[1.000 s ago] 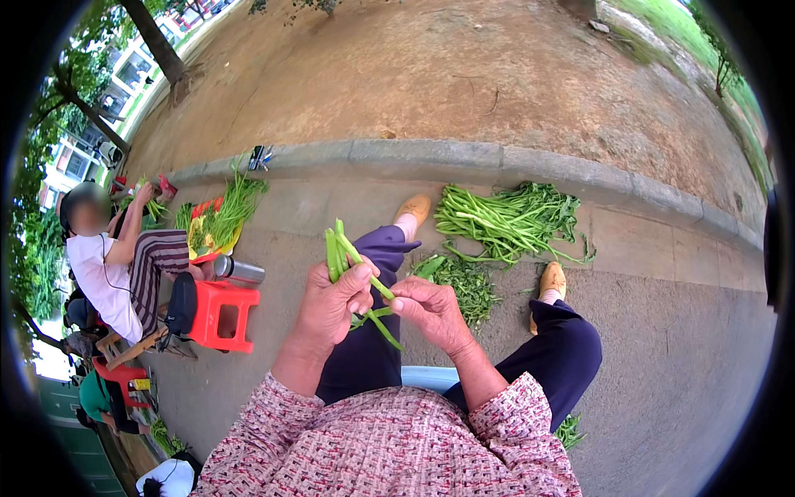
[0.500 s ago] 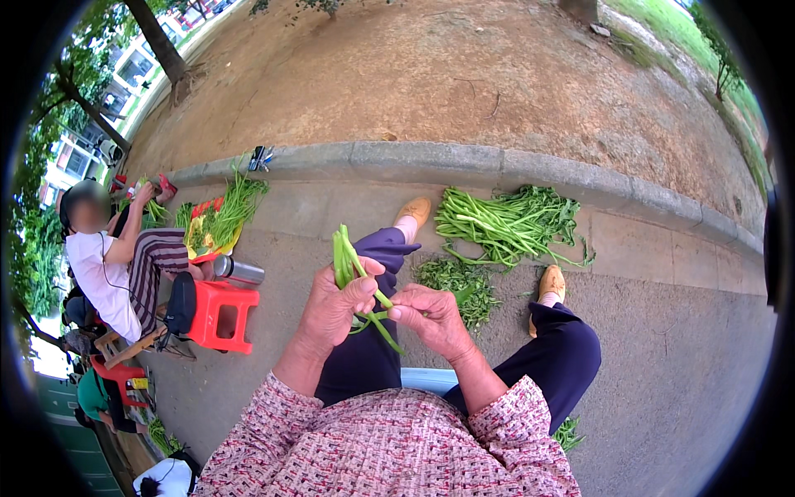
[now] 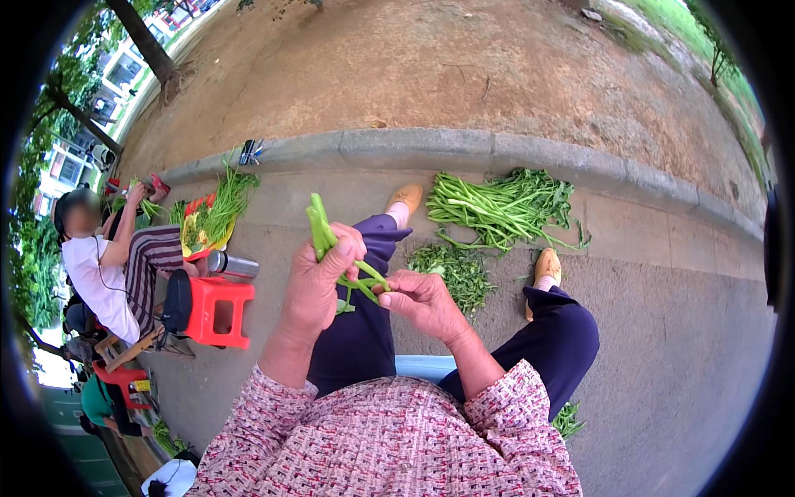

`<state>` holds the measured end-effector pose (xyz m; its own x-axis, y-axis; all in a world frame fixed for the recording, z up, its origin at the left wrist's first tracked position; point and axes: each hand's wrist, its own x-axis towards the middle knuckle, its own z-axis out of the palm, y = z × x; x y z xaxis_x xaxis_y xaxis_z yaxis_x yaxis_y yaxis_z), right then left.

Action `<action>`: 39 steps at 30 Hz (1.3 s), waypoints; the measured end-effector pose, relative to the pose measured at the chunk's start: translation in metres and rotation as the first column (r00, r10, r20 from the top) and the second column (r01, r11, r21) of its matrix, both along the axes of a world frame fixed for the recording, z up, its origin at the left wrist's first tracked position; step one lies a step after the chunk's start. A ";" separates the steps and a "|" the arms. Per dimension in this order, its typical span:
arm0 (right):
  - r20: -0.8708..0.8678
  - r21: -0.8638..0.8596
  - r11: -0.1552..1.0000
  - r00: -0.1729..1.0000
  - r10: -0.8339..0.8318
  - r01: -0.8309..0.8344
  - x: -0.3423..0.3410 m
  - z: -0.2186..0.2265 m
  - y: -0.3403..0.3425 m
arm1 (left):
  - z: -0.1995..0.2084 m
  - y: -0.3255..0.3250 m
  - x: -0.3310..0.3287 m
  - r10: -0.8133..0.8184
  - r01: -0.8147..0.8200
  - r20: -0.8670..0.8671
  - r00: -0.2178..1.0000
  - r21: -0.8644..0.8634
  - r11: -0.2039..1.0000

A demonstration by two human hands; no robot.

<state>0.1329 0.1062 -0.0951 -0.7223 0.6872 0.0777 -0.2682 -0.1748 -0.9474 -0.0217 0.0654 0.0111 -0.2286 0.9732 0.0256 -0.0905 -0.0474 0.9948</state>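
Green stems [image 3: 319, 224] fill the left fingers [image 3: 351, 240]; right fingers [image 3: 409, 283] pinch one; any print on the silver flask [image 3: 235, 264] is unreadable.

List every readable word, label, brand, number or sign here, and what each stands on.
No readable text in view.
Green stalks, nearer red stool, metal flask: no lettering shows.
Small yellow item by farther red stool: any print too small to read.
Building, upper left: any signs too blurred.
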 end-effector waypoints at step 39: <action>0.682 -0.052 0.679 0.523 -0.512 0.732 0.029 -0.195 0.021 | -0.045 0.026 -0.023 -0.050 0.154 0.658 0.752 -0.101 0.983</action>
<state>0.1616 0.1273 -0.2899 0.0916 0.8770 -0.4717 0.1448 -0.4804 -0.8650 -0.0452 0.0910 -0.0339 -0.0379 0.9725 -0.2298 -0.7132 0.1348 0.6879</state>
